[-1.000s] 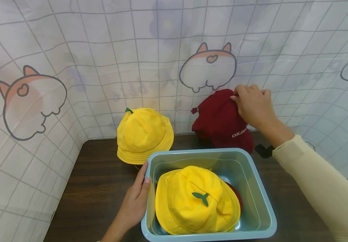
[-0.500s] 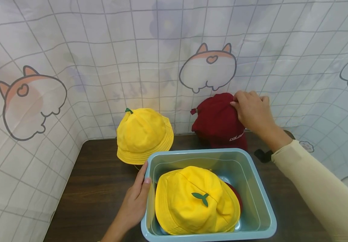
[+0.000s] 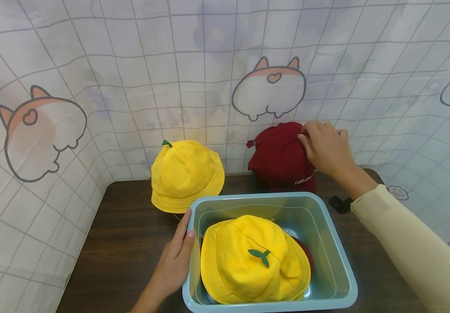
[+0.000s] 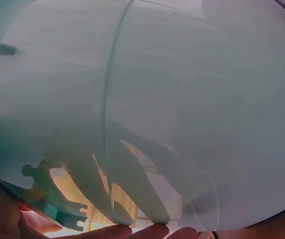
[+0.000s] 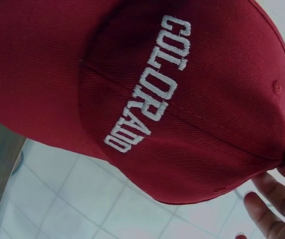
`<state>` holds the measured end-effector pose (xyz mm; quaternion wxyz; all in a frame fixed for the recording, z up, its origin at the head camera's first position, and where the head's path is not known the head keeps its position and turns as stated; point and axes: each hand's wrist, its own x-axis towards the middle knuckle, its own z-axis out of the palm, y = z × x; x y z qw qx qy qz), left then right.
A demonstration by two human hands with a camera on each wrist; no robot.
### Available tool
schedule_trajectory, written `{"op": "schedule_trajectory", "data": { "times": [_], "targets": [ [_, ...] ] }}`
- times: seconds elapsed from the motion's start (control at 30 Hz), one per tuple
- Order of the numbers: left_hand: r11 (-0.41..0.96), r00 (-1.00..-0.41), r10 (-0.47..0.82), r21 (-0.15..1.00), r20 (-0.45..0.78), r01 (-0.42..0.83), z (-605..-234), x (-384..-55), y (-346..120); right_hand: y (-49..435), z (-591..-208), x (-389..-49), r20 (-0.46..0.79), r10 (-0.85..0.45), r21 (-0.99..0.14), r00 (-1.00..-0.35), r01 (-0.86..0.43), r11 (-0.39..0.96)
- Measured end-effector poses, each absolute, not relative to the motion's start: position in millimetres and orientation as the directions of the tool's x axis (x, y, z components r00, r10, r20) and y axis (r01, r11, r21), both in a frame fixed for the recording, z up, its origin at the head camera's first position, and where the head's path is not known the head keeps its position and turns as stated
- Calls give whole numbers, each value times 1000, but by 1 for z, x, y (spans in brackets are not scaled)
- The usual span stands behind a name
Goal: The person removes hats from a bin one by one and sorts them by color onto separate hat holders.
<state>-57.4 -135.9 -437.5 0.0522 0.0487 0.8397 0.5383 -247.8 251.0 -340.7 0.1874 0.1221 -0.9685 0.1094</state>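
A dark red baseball cap (image 3: 281, 154) with white COLORADO lettering (image 5: 150, 84) stands at the back against the wall sheet. My right hand (image 3: 326, 145) pinches the top of its crown, and the right wrist view shows fingertips (image 5: 267, 191) at the crown. In front is a light blue plastic basin (image 3: 336, 243). My left hand (image 3: 174, 258) rests along its left side, thumb at the rim and fingers straight against the outer wall (image 4: 147, 99). Inside the basin lies a yellow bucket hat (image 3: 244, 256) with a green sprout, partly covering something dark red (image 3: 306, 255).
Another yellow bucket hat (image 3: 185, 174) sits left of the cap, behind the basin's left corner. A black strap-like piece (image 3: 339, 204) lies on the dark wooden table (image 3: 131, 243) under my right forearm. White gridded sheets (image 3: 131, 87) line the back and sides.
My right hand has lowered slightly with the red cap, whose brim has swung left and down behind the basin's far rim. The left hand and basin stay where they were.
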Motion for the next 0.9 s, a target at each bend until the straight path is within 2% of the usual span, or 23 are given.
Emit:
{"op": "schedule_trajectory", "data": {
  "times": [0.23, 0.47, 0.7, 0.9],
  "targets": [
    [500, -980, 188, 865, -63, 41, -429, -63, -143, 255, -341, -248, 376, -168, -274, -911, -282, 919],
    [629, -953, 284, 770, -100, 106, -393, -74, -156, 264, -331, -244, 401, -149, -392, -904, -317, 864],
    [692, -955, 293, 681, 36, 239, -334, -102, -155, 280, -319, -239, 430, -62, -519, -901, -303, 799],
    [688, -935, 327, 643, 141, 337, -288, -147, -138, 303, -316, -231, 284, 89, -673, -955, -133, 727]
  ]
}}
